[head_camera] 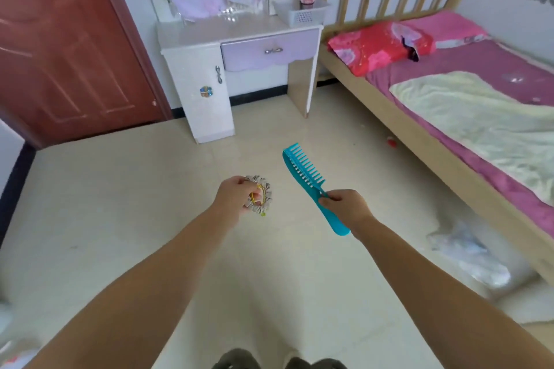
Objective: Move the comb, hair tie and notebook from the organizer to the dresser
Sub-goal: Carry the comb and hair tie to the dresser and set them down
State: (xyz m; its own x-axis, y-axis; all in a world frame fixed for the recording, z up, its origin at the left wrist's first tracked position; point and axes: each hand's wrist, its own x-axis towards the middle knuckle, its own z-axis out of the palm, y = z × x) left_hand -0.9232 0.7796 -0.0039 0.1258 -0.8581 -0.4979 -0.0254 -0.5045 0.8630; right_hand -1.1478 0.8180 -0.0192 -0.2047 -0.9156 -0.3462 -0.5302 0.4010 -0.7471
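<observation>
My right hand (344, 207) grips the handle of a turquoise wide-toothed comb (302, 171), whose teeth point up and to the right. A grey scrunchie hair tie (263, 204) with a thin yellow band is pinched in my left hand (232, 196). Both hands are held out over the tiled floor, well short of the white and lilac dresser (209, 33) ahead. On the dresser's right end stands a pale plastic organizer basket (302, 13). No notebook is visible.
A red-brown door (60, 48) stands left of the dresser. A wooden bed (449, 159) with pink bedding runs along the right. Clear plastic bags (467, 257) lie on the floor beside the bed. A small red scrap (391, 141) lies near the bed frame.
</observation>
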